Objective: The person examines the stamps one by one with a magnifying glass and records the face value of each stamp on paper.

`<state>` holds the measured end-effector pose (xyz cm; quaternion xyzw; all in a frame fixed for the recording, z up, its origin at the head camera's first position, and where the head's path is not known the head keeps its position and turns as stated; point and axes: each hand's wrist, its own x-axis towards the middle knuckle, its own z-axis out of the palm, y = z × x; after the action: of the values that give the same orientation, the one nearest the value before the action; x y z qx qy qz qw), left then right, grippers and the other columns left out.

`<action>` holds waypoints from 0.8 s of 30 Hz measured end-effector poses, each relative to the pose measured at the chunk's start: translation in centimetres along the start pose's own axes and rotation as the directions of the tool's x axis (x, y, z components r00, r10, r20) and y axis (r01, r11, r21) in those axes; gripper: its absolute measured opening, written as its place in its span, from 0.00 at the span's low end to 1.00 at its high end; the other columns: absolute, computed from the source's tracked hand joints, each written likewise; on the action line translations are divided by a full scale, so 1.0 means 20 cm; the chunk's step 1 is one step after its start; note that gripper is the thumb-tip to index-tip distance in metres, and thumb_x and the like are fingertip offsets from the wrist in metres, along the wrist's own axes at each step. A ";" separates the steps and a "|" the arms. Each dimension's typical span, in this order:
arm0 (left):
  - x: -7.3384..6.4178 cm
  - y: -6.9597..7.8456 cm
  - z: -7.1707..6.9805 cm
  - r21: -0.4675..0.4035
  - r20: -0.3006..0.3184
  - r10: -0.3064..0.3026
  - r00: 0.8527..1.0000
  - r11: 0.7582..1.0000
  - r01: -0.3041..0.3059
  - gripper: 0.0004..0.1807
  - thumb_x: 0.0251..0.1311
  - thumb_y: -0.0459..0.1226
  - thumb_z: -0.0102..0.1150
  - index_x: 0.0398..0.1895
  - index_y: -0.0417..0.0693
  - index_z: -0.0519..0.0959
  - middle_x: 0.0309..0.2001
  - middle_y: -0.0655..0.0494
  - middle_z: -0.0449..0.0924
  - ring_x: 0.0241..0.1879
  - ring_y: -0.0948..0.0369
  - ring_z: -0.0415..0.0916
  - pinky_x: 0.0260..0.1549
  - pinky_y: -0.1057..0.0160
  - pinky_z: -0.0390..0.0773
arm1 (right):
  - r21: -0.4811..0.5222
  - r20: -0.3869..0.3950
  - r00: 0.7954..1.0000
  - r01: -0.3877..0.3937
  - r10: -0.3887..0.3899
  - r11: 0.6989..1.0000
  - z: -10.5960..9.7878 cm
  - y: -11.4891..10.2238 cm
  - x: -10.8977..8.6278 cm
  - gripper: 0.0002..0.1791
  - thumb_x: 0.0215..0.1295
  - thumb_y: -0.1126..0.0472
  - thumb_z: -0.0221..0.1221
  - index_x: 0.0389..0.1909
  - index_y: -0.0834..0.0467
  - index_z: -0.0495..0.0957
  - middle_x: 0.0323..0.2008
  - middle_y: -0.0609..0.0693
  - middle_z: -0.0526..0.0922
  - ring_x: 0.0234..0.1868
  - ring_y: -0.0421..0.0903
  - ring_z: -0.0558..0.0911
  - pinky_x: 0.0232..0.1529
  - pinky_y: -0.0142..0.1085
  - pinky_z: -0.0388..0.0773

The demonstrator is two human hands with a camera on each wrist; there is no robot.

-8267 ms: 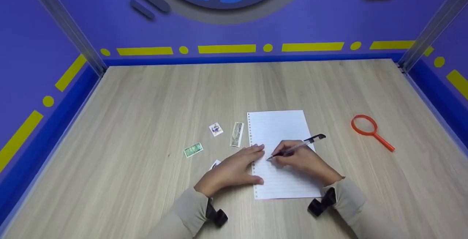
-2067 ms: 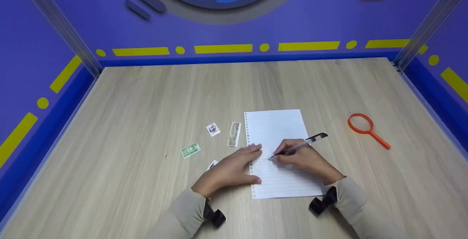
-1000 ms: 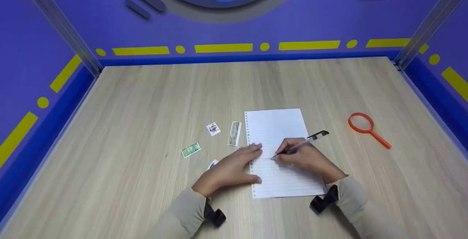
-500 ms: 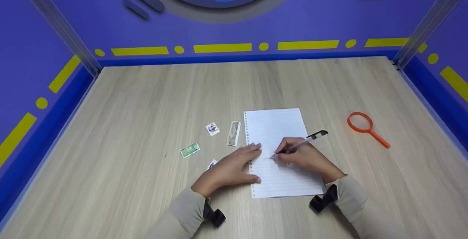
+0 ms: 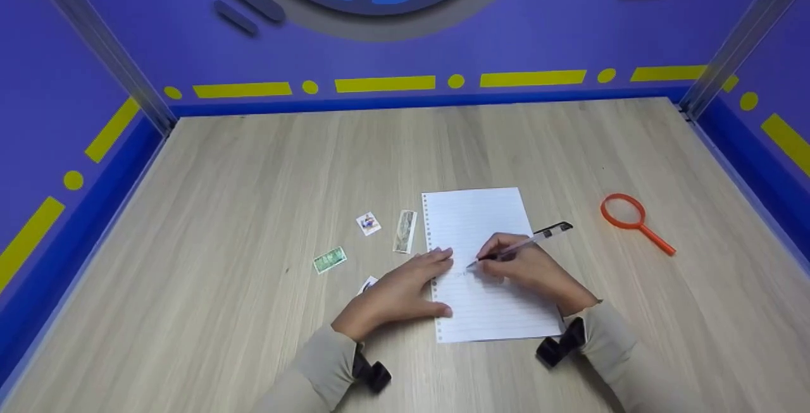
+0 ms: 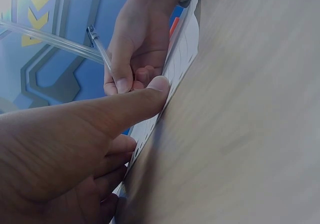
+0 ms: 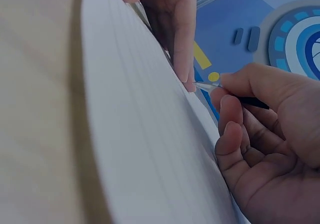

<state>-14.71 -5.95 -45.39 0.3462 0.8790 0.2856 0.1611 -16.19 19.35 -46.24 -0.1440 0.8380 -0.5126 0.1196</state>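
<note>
A lined, hole-punched sheet of paper [image 5: 481,217] lies on the table in the head view. My left hand [image 5: 400,293] rests on its punched left edge, fingers and thumb spread. My right hand [image 5: 531,274] pinches a clear pen [image 5: 548,233] with a black cap end, its tip at the sheet near a short row of faint marks [image 5: 461,274]. From the right wrist view, thumb and forefinger grip the pen [image 7: 255,102] near its tip; whether the tip touches the paper I cannot tell. The left thumb [image 6: 150,92] lies along the sheet's edge in the left wrist view.
Left of the sheet lie a small picture stamp [image 5: 368,223], a long narrow stamp [image 5: 405,231] and a green stamp [image 5: 330,260]. Another stamp [image 5: 367,284] is partly hidden behind the left hand. An orange magnifying glass [image 5: 658,240] lies at the right. Blue panels [image 5: 405,52] border the table.
A short row of faint marks has appeared on the sheet since the earliest frame. The pen tip has shifted slightly up the page in the last half second. The left hand stays in place.
</note>
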 end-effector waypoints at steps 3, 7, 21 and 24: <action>0.00 0.01 0.00 -0.005 0.011 -0.012 1.000 1.000 0.012 0.43 0.54 0.47 0.68 0.71 0.40 0.62 0.75 0.53 0.54 0.75 0.56 0.49 0.74 0.59 0.50 | 0.021 -0.007 1.000 -0.004 0.004 1.000 -0.01 0.00 0.00 0.10 0.56 0.61 0.67 0.37 0.61 0.79 0.32 0.49 0.81 0.30 0.37 0.76 0.32 0.27 0.72; 0.01 0.01 0.00 0.013 0.009 -0.007 1.000 1.000 0.007 0.43 0.54 0.48 0.68 0.71 0.41 0.62 0.75 0.53 0.55 0.75 0.56 0.49 0.74 0.59 0.51 | 0.047 -0.029 0.999 -0.041 0.042 0.998 -0.04 0.00 0.00 0.11 0.56 0.59 0.67 0.37 0.59 0.79 0.31 0.47 0.80 0.29 0.38 0.75 0.30 0.27 0.71; 0.01 0.01 -0.01 0.024 0.018 -0.027 0.999 0.999 0.026 0.44 0.54 0.48 0.68 0.71 0.42 0.62 0.75 0.55 0.55 0.75 0.57 0.49 0.74 0.59 0.51 | 0.034 -0.062 0.998 -0.028 0.030 0.999 -0.11 0.00 -0.01 0.12 0.56 0.59 0.67 0.38 0.61 0.79 0.33 0.48 0.81 0.29 0.38 0.75 0.30 0.27 0.70; 0.00 0.02 -0.01 0.020 0.019 -0.033 0.999 0.999 0.032 0.44 0.53 0.49 0.68 0.71 0.42 0.62 0.75 0.55 0.55 0.75 0.58 0.49 0.74 0.59 0.51 | 0.016 -0.074 0.996 -0.057 0.058 0.998 -0.14 0.03 -0.01 0.13 0.56 0.56 0.68 0.39 0.57 0.80 0.35 0.49 0.81 0.32 0.41 0.75 0.32 0.28 0.71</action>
<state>-14.67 -5.76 -45.08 0.3361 0.8857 0.2712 0.1706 -16.99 21.93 -45.56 -0.0998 0.8421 -0.5197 0.1041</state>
